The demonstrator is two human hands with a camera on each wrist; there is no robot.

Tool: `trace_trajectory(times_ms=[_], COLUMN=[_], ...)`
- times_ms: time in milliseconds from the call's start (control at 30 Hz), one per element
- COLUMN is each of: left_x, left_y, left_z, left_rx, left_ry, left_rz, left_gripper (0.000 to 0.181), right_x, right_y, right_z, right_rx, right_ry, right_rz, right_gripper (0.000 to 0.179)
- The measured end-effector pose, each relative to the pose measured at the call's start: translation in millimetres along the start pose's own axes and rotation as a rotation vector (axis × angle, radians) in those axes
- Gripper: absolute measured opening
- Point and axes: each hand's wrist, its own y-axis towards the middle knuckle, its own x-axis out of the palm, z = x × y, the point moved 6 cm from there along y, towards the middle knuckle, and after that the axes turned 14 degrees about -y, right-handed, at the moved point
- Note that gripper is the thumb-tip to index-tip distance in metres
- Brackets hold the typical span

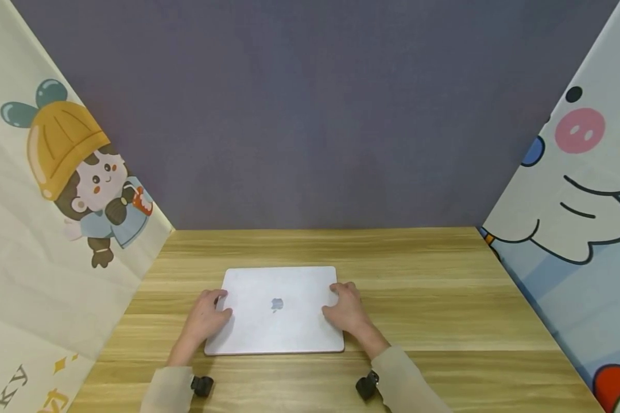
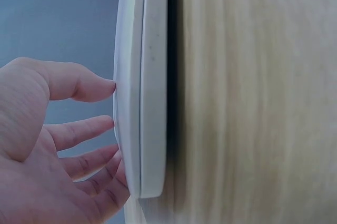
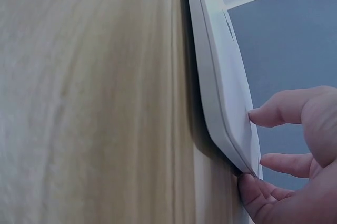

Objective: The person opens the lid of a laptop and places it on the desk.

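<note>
Our left hand (image 1: 204,316) and right hand (image 1: 347,310) pinched the short sides of a closed MacBook (image 1: 275,316), which lay on, or just above, the wood-grain table (image 1: 434,310). We judged it stiff, moderately heavy, smooth enough to slip and fragile if dropped, so those opposite edges seemed the best places to hold it level.

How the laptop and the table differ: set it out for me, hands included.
Colour: the laptop is silvery, the table yellow-brown.
Surface: the laptop is plain apart from a logo; the table has streaks of wood grain.
Size: the laptop is far smaller than the table.
Handling: the left hand and right hand hold the laptop by opposite sides; neither grips the table.
Shared: both show a flat upper face.
</note>
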Motion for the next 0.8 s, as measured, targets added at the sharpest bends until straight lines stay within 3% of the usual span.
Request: trace_trajectory(times_ms=[800], left_x=[11.9], left_y=[0.2], left_z=[13.4], left_rx=[0.023], left_ry=[0.003], left_rz=[-0.009], left_gripper=[0.048], right_x=[-10], right_y=[1.0], right_z=[15], right_rx=[0.027], right_ry=[0.016], right_rz=[0.000], right_gripper=[0.058])
